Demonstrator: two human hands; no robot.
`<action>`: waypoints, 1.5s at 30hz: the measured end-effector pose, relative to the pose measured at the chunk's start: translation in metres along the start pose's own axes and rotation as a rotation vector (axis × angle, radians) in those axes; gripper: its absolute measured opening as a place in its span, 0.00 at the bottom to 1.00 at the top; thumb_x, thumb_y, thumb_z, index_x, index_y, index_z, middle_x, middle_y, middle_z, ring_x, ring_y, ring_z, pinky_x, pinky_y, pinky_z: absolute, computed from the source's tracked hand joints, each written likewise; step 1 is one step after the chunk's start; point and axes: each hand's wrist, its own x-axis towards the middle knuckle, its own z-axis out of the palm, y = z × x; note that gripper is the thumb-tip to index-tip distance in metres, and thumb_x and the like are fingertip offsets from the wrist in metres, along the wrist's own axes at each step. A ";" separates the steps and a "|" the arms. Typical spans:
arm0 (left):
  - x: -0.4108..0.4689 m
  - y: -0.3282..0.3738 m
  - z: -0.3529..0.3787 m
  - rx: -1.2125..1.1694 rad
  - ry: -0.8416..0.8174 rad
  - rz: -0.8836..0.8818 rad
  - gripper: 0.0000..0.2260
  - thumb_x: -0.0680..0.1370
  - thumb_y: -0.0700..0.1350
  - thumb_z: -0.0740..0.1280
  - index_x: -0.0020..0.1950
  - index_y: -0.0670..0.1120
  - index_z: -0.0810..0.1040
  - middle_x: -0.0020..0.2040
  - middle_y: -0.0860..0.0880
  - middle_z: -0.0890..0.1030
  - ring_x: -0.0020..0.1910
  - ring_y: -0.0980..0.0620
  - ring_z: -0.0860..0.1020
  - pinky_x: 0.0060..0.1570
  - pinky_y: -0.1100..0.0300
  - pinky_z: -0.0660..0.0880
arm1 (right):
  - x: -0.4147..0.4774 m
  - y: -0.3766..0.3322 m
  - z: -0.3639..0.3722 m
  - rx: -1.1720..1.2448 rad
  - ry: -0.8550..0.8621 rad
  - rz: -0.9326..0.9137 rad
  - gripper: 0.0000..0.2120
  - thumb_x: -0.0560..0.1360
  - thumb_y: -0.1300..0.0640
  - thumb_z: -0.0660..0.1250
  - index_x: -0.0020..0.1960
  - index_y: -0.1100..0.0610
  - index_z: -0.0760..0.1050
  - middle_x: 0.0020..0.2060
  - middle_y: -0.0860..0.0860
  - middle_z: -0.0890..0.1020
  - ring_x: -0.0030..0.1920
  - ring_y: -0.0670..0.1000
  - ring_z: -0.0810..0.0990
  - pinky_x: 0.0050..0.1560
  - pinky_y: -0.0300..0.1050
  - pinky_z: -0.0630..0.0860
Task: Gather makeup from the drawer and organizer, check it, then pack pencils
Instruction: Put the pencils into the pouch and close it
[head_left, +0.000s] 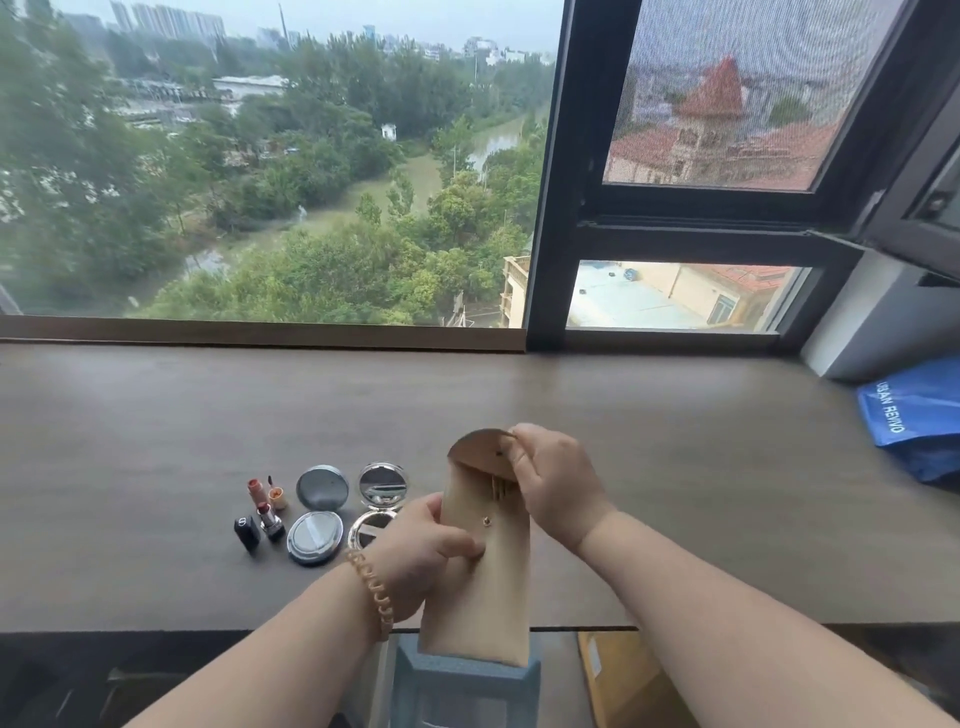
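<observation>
A tan pencil pouch (485, 597) with a snap stud stands upright in front of me, its flap lifted. My left hand (423, 551) grips the pouch's left side around the middle. My right hand (553, 480) pinches the raised flap at the top; pencil ends show in the pouch mouth just below it. On the brown desk (701, 467), left of the pouch, lie two open lipsticks (265, 506), a black lipstick cap (247, 531), a small orange pot (278, 496), an open grey compact (317, 512) and an open silver mirrored compact (379, 501).
A blue shopping bag (914, 410) lies at the desk's right end by the window. Below the desk's front edge sit a blue-grey box (467, 691) and a yellow-brown carton (628, 680). A large window runs along the desk's far edge.
</observation>
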 end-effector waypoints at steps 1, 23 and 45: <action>-0.001 -0.001 0.003 -0.004 0.003 0.001 0.16 0.62 0.32 0.67 0.49 0.37 0.78 0.41 0.39 0.81 0.37 0.44 0.81 0.39 0.55 0.78 | 0.004 0.003 -0.006 0.071 0.032 0.053 0.18 0.76 0.49 0.53 0.34 0.59 0.68 0.28 0.55 0.74 0.32 0.58 0.72 0.35 0.52 0.66; -0.001 0.016 -0.026 0.227 -0.086 -0.021 0.14 0.63 0.33 0.68 0.48 0.41 0.81 0.44 0.41 0.81 0.43 0.44 0.79 0.47 0.52 0.75 | 0.028 0.016 -0.027 0.102 -0.086 0.027 0.13 0.72 0.66 0.62 0.52 0.54 0.77 0.46 0.51 0.76 0.45 0.50 0.75 0.49 0.45 0.74; 0.007 0.022 -0.043 0.646 -0.252 0.024 0.14 0.64 0.36 0.67 0.47 0.47 0.80 0.41 0.49 0.81 0.39 0.53 0.79 0.39 0.58 0.76 | 0.024 -0.009 -0.025 0.116 -0.868 0.122 0.08 0.66 0.61 0.75 0.36 0.52 0.77 0.29 0.45 0.76 0.26 0.40 0.74 0.35 0.44 0.78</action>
